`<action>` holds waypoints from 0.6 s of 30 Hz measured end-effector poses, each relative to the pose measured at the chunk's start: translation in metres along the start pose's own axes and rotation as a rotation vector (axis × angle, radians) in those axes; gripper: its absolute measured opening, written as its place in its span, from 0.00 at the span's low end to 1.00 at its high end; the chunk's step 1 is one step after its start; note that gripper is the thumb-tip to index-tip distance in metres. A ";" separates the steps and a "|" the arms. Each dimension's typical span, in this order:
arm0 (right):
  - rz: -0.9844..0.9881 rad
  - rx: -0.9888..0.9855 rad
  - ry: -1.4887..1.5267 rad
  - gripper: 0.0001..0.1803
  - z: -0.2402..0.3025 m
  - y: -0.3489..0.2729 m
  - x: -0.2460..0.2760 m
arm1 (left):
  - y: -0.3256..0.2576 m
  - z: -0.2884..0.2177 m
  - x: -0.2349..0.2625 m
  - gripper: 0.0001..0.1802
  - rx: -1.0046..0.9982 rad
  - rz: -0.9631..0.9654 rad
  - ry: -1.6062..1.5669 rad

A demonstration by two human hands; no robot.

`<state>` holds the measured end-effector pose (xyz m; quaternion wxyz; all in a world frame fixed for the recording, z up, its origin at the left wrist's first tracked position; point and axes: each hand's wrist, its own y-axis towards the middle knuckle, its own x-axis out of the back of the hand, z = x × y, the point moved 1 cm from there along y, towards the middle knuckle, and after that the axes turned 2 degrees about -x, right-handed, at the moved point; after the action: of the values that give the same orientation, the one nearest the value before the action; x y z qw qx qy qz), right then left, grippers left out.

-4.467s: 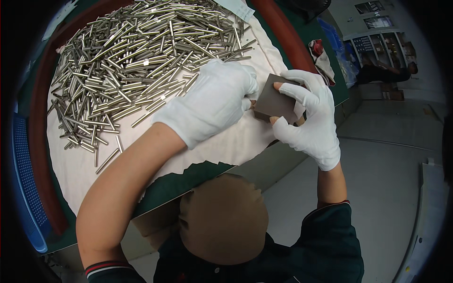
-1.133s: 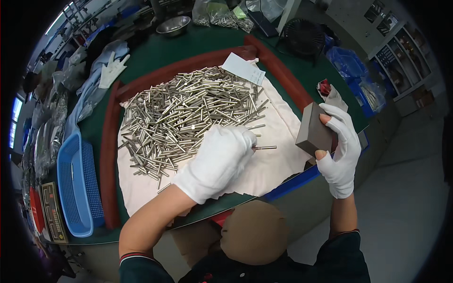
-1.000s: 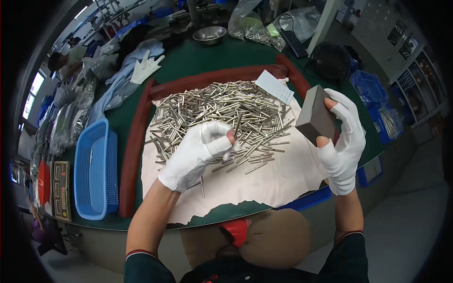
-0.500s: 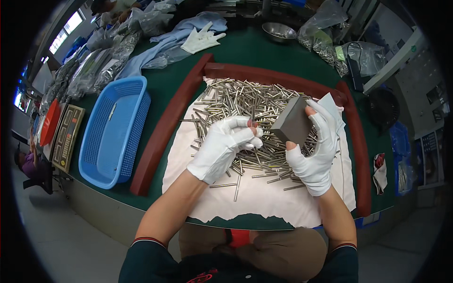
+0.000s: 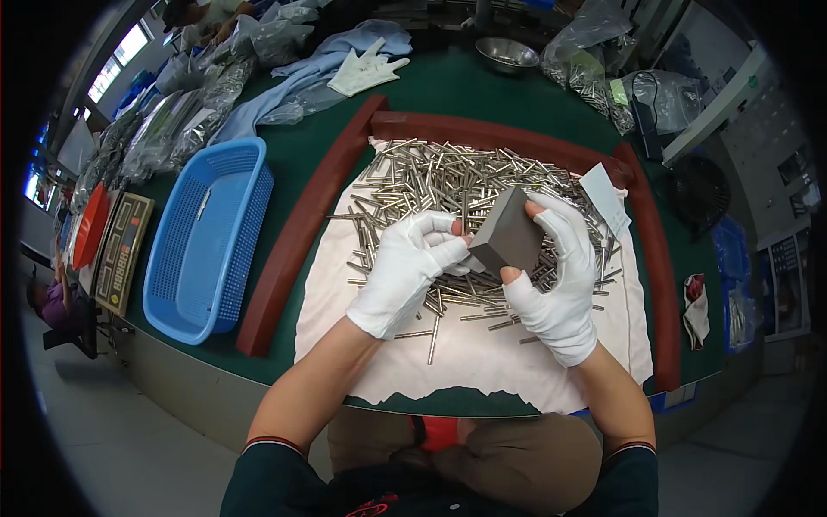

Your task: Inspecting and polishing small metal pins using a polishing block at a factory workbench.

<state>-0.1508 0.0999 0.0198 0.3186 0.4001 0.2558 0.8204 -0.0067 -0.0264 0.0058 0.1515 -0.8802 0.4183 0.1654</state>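
Your right hand [image 5: 556, 280] holds the dark grey block [image 5: 508, 231] above the pile of metal rods [image 5: 457, 185], fingers wrapped over its far face and thumb under its near edge, so the block stays tilted with one face turned toward your left hand [image 5: 409, 271]. Your left hand is pressed together at the fingertips, meeting the block's near left corner; a rod may be pinched there, but you cannot tell from this view. Holding the block over the white cloth [image 5: 482, 362] means any dropped rod lands back on the cloth.

The red raised border [image 5: 297, 237] walls the cloth on the left, far and right sides and keeps rods from rolling onto the green table [image 5: 310, 146]. The near side has no border: the cloth ends at the table edge close to your body. Bare cloth lies open below your hands. The blue basket [image 5: 207, 237] stands left of the border, well apart from both hands.
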 end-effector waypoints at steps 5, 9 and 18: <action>0.035 -0.024 0.055 0.33 0.001 -0.002 -0.001 | 0.001 0.002 -0.001 0.08 0.002 -0.001 -0.025; 0.066 -0.013 0.088 0.33 0.008 -0.005 -0.003 | -0.001 -0.001 -0.007 0.06 -0.041 -0.080 0.098; 0.073 -0.035 0.147 0.32 0.002 -0.003 -0.002 | -0.004 0.004 -0.007 0.12 -0.154 -0.003 0.093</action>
<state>-0.1469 0.1006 0.0183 0.2758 0.3423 0.2492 0.8630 -0.0085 -0.0171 0.0054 0.0643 -0.8966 0.4096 0.1558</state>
